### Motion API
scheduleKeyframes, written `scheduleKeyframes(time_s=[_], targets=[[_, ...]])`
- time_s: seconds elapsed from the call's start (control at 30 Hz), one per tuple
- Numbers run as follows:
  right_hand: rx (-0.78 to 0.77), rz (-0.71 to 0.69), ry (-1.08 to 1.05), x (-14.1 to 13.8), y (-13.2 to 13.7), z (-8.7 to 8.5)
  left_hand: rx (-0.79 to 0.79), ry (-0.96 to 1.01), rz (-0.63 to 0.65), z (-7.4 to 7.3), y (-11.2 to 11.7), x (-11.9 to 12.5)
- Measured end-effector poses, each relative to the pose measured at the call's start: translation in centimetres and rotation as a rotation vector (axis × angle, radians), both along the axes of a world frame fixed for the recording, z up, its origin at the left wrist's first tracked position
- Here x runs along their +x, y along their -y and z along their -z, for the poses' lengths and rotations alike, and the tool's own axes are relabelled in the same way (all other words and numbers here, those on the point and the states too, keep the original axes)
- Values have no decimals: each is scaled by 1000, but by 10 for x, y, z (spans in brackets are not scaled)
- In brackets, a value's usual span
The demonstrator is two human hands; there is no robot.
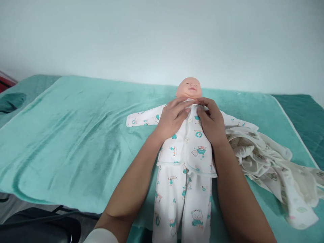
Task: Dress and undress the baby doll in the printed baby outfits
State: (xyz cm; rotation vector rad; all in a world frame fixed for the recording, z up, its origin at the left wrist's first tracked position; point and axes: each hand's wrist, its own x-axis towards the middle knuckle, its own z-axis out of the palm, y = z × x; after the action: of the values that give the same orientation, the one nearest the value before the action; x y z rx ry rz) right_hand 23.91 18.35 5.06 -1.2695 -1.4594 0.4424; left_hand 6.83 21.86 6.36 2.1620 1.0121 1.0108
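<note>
A baby doll (188,88) lies on its back, dressed in a white long-sleeved baby shirt (198,150) printed with teal and red figures. The matching baby trousers (169,199) cover its legs. My left hand (173,116) holds one front edge of the shirt at the collar, thumb and fingers close together. On the other front edge, just below the doll's chin, my right hand (211,119) has its thumb and fingertips on the cloth. Buttons run down the shirt front below my hands; the topmost fastening is hidden by my fingers.
A crumpled pile of pale printed baby clothes (268,168) lies right of the doll. Beneath everything is a teal plush blanket (63,141) on a darker green cover (301,118). A pale wall (157,40) stands behind. A black chair (37,226) is at the lower left.
</note>
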Motion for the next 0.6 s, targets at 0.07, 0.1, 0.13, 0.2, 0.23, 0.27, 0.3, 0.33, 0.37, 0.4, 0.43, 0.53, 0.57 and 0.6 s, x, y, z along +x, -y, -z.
scheduleKeyframes(time_s=[0.07, 0.1, 0.13, 0.2, 0.23, 0.27, 0.3, 0.33, 0.37, 0.4, 0.43, 0.53, 0.57, 0.6], targets=[[8, 18, -35, -1, 5, 1, 6, 48, -13, 1, 7, -2], [18, 26, -46, -2, 10, 2, 0, 65, -20, 1, 11, -4], [25, 33, -57, -3, 15, 3, -9, 79, -25, 2, 15, -6], [23, 35, -91, -5, 26, 6, -31, 105, -16, 3, 22, -11], [25, 26, -117, -6, 32, 7, -41, 123, -3, 3, 25, -13], [33, 7, -137, -6, 37, 9, -51, 144, 11, 4, 27, -14], [52, -19, -145, -7, 41, 9, -61, 166, 24, 4, 28, -16], [80, -46, -139, -8, 44, 9, -72, 189, 33, 5, 29, -17], [108, -70, -118, -8, 46, 9, -84, 211, 39, 5, 29, -18], [128, -86, -91, -8, 48, 7, -97, 230, 42, 6, 28, -18], [138, -93, -61, -9, 48, 6, -107, 245, 44, 6, 27, -18], [135, -98, 1, -9, 48, 0, -125, 266, 59, 6, 25, -19], [130, -98, 17, -9, 48, -1, -127, 268, 64, 7, 25, -19], [125, -96, 30, -8, 48, -2, -128, 268, 65, 7, 25, -19]])
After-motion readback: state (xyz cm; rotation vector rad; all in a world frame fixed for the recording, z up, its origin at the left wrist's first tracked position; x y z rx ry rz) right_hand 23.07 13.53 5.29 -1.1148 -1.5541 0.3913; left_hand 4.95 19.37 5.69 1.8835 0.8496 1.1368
